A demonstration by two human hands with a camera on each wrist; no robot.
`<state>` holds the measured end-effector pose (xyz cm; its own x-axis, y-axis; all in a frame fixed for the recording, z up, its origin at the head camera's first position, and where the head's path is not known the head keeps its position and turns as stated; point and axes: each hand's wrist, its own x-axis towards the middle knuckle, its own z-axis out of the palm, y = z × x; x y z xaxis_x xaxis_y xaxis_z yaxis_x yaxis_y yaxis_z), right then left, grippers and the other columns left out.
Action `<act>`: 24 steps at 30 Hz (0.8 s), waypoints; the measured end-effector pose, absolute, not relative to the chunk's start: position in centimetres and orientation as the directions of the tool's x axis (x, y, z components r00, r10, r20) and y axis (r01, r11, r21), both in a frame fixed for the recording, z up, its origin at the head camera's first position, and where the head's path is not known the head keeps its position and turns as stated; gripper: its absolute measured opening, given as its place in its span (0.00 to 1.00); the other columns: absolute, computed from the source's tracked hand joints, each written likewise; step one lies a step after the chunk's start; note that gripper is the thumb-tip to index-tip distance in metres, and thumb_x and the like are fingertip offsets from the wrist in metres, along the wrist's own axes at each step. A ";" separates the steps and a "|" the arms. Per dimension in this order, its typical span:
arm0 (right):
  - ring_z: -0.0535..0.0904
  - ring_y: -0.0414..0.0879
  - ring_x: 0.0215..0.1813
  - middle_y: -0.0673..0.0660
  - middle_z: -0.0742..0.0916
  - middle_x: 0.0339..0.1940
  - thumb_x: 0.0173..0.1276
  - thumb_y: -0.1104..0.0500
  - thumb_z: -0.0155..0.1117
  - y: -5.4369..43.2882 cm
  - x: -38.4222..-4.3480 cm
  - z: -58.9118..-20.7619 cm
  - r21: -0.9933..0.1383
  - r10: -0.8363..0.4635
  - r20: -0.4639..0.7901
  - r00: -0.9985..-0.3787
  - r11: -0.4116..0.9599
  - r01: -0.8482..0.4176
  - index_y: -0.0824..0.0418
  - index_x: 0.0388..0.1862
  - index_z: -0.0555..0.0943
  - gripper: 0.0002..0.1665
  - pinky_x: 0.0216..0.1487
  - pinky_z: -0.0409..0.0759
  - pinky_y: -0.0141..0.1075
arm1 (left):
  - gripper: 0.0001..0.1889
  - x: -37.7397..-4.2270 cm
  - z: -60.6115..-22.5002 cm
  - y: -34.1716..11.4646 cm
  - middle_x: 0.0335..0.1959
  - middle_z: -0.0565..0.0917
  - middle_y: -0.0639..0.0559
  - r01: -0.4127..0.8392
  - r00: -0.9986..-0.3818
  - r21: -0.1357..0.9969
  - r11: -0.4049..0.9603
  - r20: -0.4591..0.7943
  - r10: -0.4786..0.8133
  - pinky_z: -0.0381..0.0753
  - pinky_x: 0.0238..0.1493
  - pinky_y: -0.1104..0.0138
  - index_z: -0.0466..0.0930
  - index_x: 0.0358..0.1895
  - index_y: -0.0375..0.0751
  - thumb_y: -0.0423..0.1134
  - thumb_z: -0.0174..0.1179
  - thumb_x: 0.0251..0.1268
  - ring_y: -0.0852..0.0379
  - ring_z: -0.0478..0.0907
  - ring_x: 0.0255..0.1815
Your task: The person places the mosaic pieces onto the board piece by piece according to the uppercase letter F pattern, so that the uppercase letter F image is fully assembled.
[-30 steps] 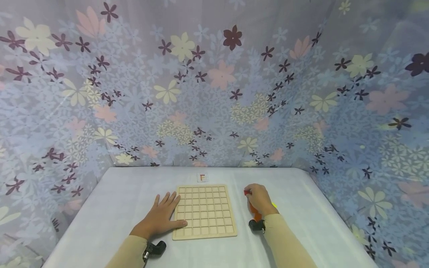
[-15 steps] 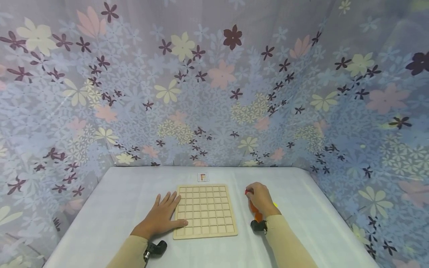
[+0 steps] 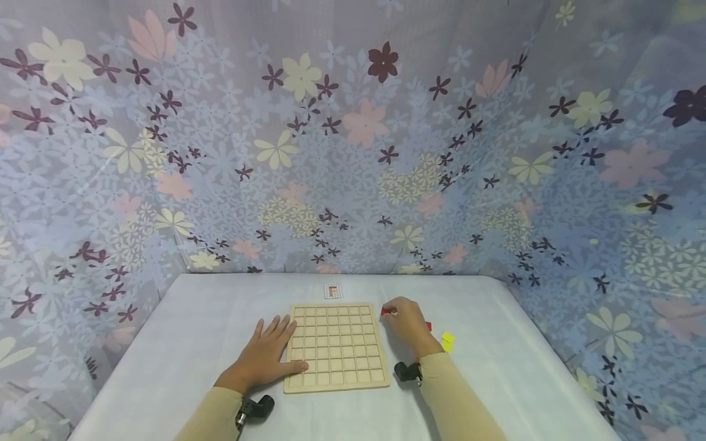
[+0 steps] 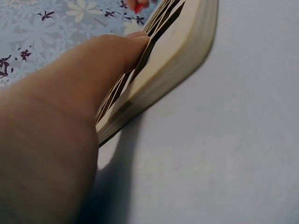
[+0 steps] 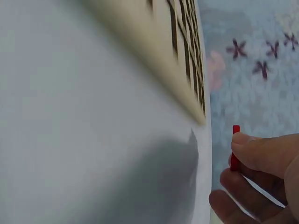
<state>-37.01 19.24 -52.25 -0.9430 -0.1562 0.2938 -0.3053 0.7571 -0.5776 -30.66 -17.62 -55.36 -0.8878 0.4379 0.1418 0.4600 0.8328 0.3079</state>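
A wooden grid board (image 3: 337,387) with rows of square cells lies on the white table. Fingers spread, my left hand (image 3: 263,360) rests against the board's left side, its thumb (image 4: 112,51) over the rim onto the cells. Between thumb and fingers my right hand (image 3: 409,324) pinches a thin red tile (image 5: 235,148), held up just off the board's right edge. Another red tile (image 3: 428,326) lies on the table behind that hand, partly covered by it. Yellow tiles (image 3: 447,340) sit to the right of the right wrist.
A small printed pattern card (image 3: 333,291) lies beyond the board's far edge. A flowered curtain (image 3: 353,153) rises behind the white table (image 3: 237,306) and along both sides. Both wrists carry black cameras (image 3: 408,371).
My right hand has moved left toward the board, carrying the red tile away from the other tiles. That uncovers more of the yellow tiles and another red one. The left hand stays put.
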 end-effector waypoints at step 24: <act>0.86 0.46 0.48 0.54 0.90 0.44 0.69 0.66 0.76 5.6 -38.0 -52.2 -0.506 -0.490 0.237 -0.839 0.674 -0.537 0.63 0.44 0.91 0.06 0.51 0.85 0.37 | 0.58 -30.9 -56.1 -17.7 0.83 0.59 0.37 0.455 -0.890 0.266 0.850 0.164 0.425 0.42 0.80 0.40 0.60 0.83 0.36 0.80 0.54 0.63 0.36 0.51 0.83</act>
<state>-38.01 5.64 -52.18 -0.8387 -0.4903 0.2371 -0.5374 0.6744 -0.5063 -30.93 -17.69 -56.14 -0.8903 0.4247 0.1644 0.4546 0.8501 0.2657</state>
